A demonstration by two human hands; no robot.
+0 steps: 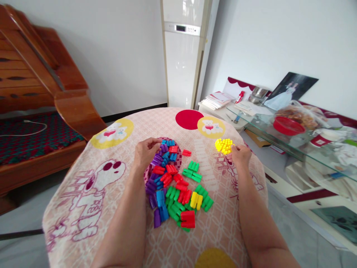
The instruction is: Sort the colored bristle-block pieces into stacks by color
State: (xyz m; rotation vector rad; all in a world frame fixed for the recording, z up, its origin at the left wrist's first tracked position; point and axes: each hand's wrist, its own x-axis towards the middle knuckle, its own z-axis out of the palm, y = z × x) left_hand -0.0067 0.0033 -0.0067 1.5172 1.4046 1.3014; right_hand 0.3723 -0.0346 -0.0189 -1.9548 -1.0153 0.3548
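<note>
A heap of mixed colour blocks [175, 186] lies on the pink worktop [92, 186], close to the person. The left hand [145, 150] rests on the far left edge of the heap, fingers curled on purple blocks [157, 159]. The right hand [240, 155] touches a small yellow pile [223, 145] with bent fingers. Behind stands a white cabinet [182, 56].

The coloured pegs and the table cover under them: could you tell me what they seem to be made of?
The coloured pegs look like moulded plastic: bright, uniform colours and a slight gloss. The table cover seems to be printed cloth or soft vinyl; it drapes over the edge, matte, with cartoon prints.
</note>
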